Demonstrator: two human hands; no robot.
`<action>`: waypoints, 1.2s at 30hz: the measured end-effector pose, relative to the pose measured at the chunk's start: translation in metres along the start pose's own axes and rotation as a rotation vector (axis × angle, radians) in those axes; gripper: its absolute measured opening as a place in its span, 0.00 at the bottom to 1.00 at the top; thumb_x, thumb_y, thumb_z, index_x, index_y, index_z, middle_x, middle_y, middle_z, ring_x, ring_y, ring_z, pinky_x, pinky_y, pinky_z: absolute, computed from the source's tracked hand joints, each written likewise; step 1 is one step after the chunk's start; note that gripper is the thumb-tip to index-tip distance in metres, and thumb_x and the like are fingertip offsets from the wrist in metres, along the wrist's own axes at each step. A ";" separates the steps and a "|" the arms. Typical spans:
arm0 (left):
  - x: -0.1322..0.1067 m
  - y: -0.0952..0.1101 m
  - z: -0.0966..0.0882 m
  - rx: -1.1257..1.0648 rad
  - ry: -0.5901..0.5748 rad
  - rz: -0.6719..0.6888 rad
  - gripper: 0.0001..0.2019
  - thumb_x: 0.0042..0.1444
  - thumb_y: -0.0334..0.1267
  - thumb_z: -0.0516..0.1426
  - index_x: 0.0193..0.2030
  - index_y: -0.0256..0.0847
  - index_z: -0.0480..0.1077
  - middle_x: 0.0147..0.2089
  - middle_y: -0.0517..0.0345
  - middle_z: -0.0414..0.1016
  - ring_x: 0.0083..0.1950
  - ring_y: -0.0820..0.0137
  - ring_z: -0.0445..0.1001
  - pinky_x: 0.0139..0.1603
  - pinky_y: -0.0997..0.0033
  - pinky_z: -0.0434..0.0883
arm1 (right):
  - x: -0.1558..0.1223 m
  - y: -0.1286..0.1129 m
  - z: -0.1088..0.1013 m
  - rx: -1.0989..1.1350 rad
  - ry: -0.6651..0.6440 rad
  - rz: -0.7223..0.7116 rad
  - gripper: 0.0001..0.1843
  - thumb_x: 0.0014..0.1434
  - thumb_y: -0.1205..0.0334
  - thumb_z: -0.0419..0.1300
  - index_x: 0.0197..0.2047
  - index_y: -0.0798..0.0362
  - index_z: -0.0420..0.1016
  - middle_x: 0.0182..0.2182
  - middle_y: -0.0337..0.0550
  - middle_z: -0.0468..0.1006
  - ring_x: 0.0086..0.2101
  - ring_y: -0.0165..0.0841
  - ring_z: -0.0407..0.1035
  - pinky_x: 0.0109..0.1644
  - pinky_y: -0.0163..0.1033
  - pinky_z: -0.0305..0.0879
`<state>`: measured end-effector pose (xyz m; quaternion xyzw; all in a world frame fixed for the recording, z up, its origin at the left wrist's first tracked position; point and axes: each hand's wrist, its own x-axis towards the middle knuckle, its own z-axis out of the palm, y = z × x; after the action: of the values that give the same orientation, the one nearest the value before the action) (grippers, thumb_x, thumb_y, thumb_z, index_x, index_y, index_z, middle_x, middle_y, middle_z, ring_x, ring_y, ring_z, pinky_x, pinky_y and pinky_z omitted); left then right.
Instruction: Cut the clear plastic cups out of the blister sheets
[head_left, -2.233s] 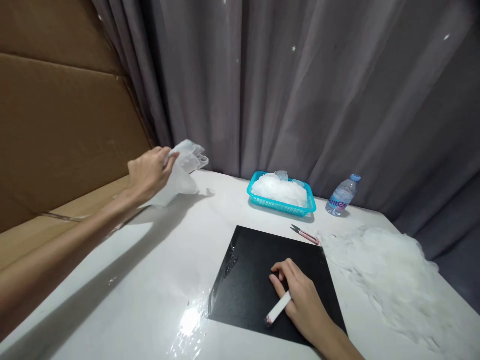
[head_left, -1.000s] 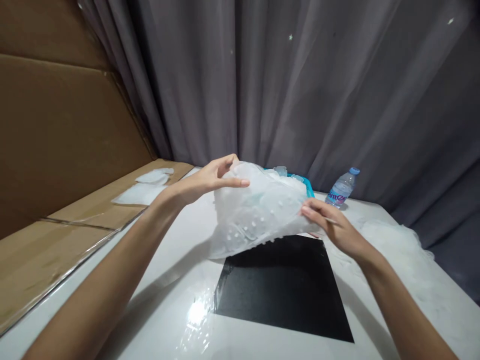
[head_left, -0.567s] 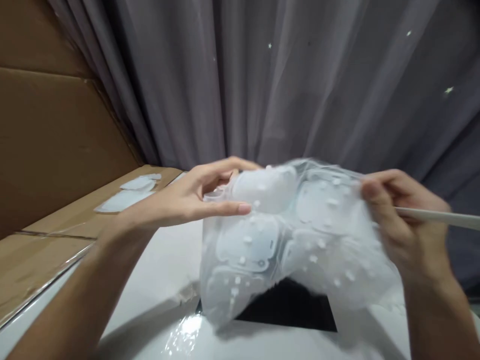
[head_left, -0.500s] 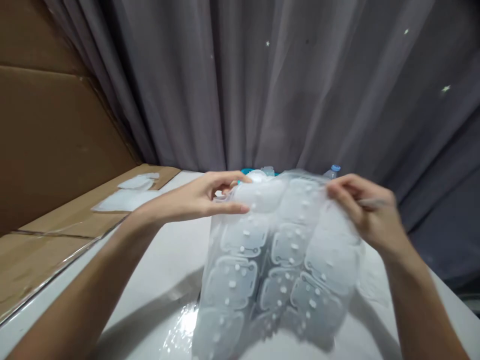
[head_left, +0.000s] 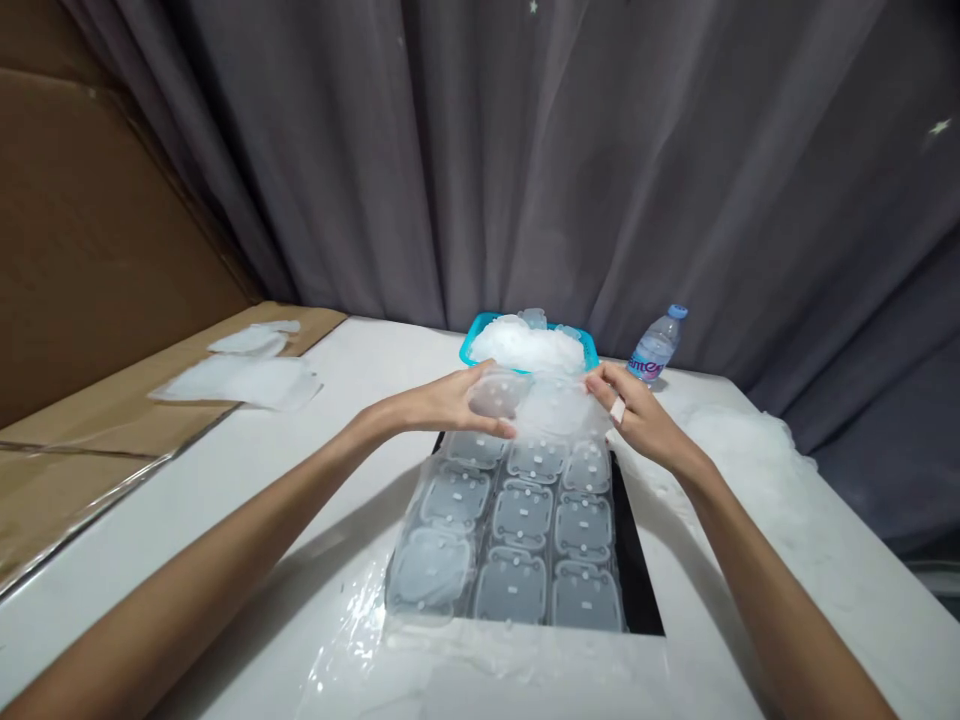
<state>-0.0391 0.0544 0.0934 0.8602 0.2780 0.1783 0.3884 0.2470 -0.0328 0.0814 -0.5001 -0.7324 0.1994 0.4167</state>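
Observation:
A clear plastic bag (head_left: 523, 515) holds rows of translucent, rounded-square plastic pieces with small white nubs. Its lower part lies over a black sheet (head_left: 637, 575) on the white table, while the far end is lifted. My left hand (head_left: 469, 400) grips the far left edge, thumb on the near side and fingers behind it. At the far right corner, my right hand (head_left: 622, 400) pinches the bag; a pale band (head_left: 617, 411) shows on one of its fingers. Loose clear film (head_left: 345, 640) spreads at the near left.
Behind the hands stands a turquoise basket (head_left: 472, 340) with fluffy white stuffing (head_left: 525, 343) and some clear pieces. A water bottle (head_left: 656, 345) leans slightly to its right. More stuffing (head_left: 750, 465) lies far right. White padded pouches (head_left: 240, 380) rest by cardboard (head_left: 90, 420) on the left.
The bag has come down from its raised, tilted position and now lies mostly flat over the black sheet. Both hands have moved closer together, still holding its far edge.

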 end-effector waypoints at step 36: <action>-0.001 0.016 0.025 -0.328 -0.243 0.046 0.15 0.64 0.45 0.65 0.53 0.40 0.77 0.47 0.52 0.81 0.47 0.63 0.77 0.47 0.68 0.73 | -0.005 -0.018 0.039 0.132 -0.414 -0.006 0.11 0.62 0.52 0.68 0.36 0.51 0.81 0.35 0.40 0.74 0.42 0.38 0.65 0.47 0.40 0.62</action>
<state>-0.0209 0.0309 0.0900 0.8069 0.1765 0.1249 0.5498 0.2063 -0.0394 0.0697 -0.4181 -0.7893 0.3440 0.2897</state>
